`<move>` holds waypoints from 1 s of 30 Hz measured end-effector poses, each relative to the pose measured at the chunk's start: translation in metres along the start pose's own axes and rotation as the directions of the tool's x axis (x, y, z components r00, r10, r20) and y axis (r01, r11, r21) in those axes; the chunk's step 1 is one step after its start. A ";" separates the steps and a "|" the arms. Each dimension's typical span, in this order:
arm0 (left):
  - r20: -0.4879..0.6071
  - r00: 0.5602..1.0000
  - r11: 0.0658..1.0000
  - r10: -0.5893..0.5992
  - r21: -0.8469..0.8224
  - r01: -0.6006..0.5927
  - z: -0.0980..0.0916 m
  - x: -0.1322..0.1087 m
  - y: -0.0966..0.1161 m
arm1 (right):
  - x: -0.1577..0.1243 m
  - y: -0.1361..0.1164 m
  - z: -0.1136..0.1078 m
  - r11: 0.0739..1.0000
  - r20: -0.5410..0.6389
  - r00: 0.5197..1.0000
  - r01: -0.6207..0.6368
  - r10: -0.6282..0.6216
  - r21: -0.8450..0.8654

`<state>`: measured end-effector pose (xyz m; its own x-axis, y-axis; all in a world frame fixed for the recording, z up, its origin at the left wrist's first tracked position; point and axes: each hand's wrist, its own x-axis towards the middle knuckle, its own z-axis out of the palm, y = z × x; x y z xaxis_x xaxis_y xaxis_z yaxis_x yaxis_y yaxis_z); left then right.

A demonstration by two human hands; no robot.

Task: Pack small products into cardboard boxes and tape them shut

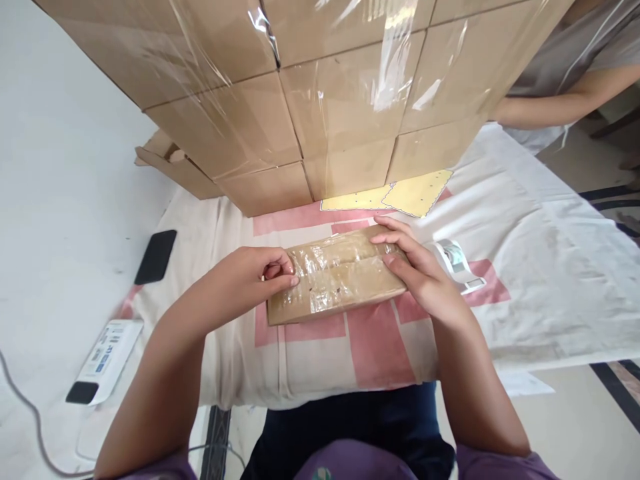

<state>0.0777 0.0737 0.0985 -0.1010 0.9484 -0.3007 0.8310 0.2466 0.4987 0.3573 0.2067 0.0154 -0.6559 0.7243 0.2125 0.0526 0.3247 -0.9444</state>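
Purple sleeves (500, 465) at the very bottom, forearms reaching out over the near edge of a cloth-covered surface (530, 280), white with pink blocks. Off to the near left there's a white gadget with a label (107, 350) and a cable (30, 420), and a bit further back a black phone (156, 257).

Middle of the cloth: a small flat cardboard box (320, 310), lying down, both hands on it. Left hand (255, 273) has thumb and fingertips bunched together on the clear tape (340, 280) near the box's left end, pinching or rubbing it, hard to say which. Right hand (423, 273) has its fingers (395, 243) stretched out flat over the right end, holding it down, not gripping.

Progress-wise I'd say it's mostly there. The flaps are shut and wrinkly tape already covers the top, and only the ends look like they need smoothing.

A tape roll (457, 263) sits just right of that hand. Further back are yellow sheets (417, 193), then a big plastic-wrapped stack of cartons (345, 100). Far right, someone else's arm (565, 107).
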 end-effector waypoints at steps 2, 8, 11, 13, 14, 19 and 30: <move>-0.036 0.999 1.000 0.015 0.027 -0.014 0.001 0.000 0.001 | -0.001 0.002 -0.001 1.000 0.015 1.000 0.018 -0.018 0.001; -0.189 0.979 0.991 0.078 0.120 -0.055 0.009 -0.004 0.007 | -0.001 0.007 -0.004 0.999 0.027 0.998 0.051 -0.051 0.012; -0.241 0.966 0.988 0.092 0.141 -0.059 0.013 -0.005 0.007 | 0.001 0.010 -0.004 0.996 0.013 0.996 0.092 -0.092 0.006; -0.265 0.959 0.987 0.103 0.143 -0.067 0.016 -0.006 0.004 | 0.001 0.012 -0.003 0.994 0.001 0.994 0.113 -0.113 0.010; -0.286 0.952 0.987 0.112 0.140 -0.074 0.017 -0.006 0.002 | 0.002 0.014 -0.002 0.993 -0.003 0.993 0.117 -0.117 0.019; -0.495 0.863 0.992 0.100 0.116 -0.049 0.032 -0.005 -0.016 | 0.002 0.016 0.001 0.987 -0.024 0.991 0.130 -0.129 0.090; -0.358 0.930 0.867 0.081 -0.435 -0.243 0.061 0.004 -0.044 | 0.003 0.013 0.013 0.979 -0.156 0.980 0.149 -0.127 0.139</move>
<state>0.0747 0.0550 0.0255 -0.2225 0.9736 0.0516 0.5072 0.0704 0.8589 0.3458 0.2052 0.0009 -0.5316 0.7633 0.3671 -0.1507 0.3413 -0.9278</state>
